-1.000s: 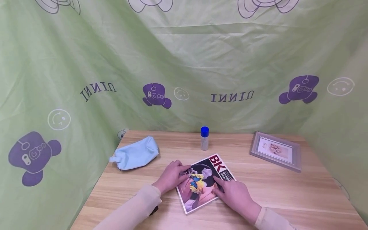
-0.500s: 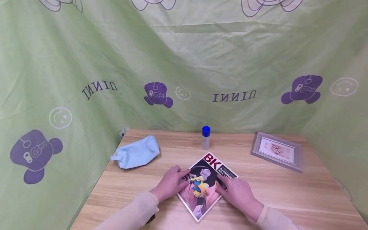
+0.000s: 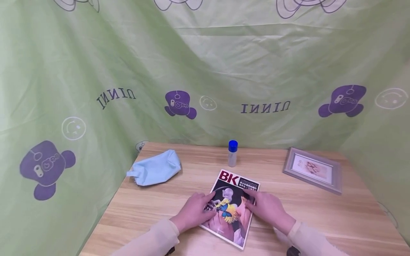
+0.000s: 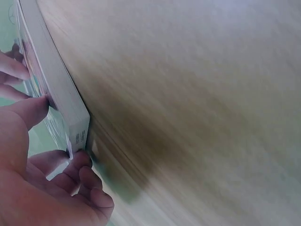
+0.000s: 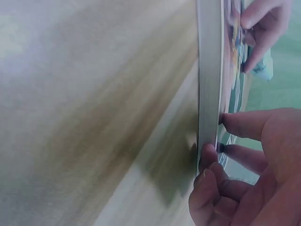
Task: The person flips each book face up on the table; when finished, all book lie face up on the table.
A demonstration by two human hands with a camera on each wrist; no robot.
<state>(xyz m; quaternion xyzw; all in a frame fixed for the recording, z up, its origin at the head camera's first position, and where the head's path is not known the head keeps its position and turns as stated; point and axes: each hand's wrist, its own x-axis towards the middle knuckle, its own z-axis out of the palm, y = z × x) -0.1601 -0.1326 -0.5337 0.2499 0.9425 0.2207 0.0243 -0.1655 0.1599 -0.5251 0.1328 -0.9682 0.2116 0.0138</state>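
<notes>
A book (image 3: 229, 225) with "BK" in red at its top and a blue butterfly on a yellow flower lies slightly turned near the front middle of the table. My left hand (image 3: 192, 211) grips its left edge, thumb and a finger over the cover. On the opposite edge my right hand (image 3: 270, 209) holds it the same way. The left wrist view shows the white page edge (image 4: 68, 101) with curled fingers at its corner. Fingers pinch the other side (image 5: 210, 80) in the right wrist view. Whether the book is slightly off the table I cannot tell.
A light blue zip pouch (image 3: 157, 169) lies at the back left of the wooden table (image 3: 147, 209). Behind the book stands a small bottle (image 3: 232, 154) with a blue cap. A silver picture frame (image 3: 312, 170) lies at the back right. Green printed cloth (image 3: 205, 64) hangs around the table.
The book has turned counterclockwise between my hands: its top swung left and its bottom corner right. Both hands kept hold of it. The whole view shifted slightly right.
</notes>
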